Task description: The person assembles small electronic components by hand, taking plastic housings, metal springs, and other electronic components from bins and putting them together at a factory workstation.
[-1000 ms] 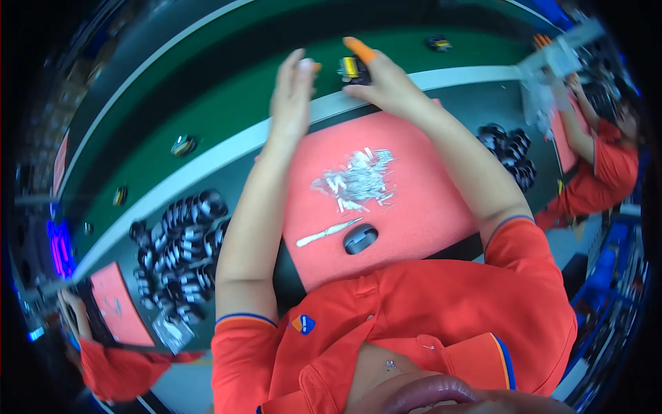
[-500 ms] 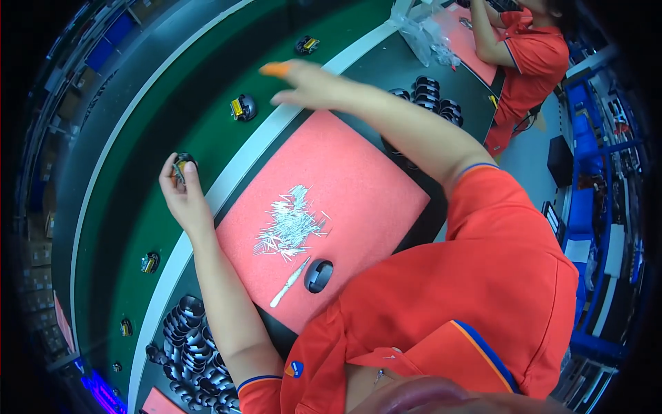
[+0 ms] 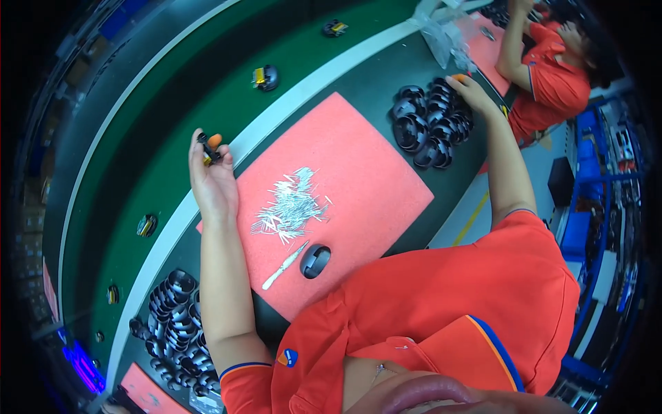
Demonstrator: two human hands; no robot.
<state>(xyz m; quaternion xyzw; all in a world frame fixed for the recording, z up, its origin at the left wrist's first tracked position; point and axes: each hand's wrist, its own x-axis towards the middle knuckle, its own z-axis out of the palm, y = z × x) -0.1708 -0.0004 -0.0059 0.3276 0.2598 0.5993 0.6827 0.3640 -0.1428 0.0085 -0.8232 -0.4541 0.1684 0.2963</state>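
Note:
My left hand (image 3: 215,176) is over the near edge of the green conveyor belt (image 3: 172,110), palm up. Its fingers close round a small black device part (image 3: 207,148) with a yellow piece on it; an orange cover shows on one fingertip. To the right, my right hand (image 3: 472,93) is at the far right edge of a pile of black oval shells (image 3: 431,124), fingers bent, one fingertip covered in orange. Whether it grips a shell cannot be made out. On the pink mat (image 3: 365,172) lie thin white strips (image 3: 289,203), a white pen-like tool (image 3: 284,265) and one black shell (image 3: 316,261).
More black-and-yellow parts (image 3: 265,77) sit spaced along the belt. Another pile of black shells (image 3: 179,324) is at the lower left. A clear plastic bag (image 3: 441,41) lies at the far right, near a co-worker in a red shirt (image 3: 558,76).
My right hand has swung from beside the belt rightward to the shell pile. My left hand has moved slightly right and turned palm up, still holding the part. Belt parts have shifted up and right.

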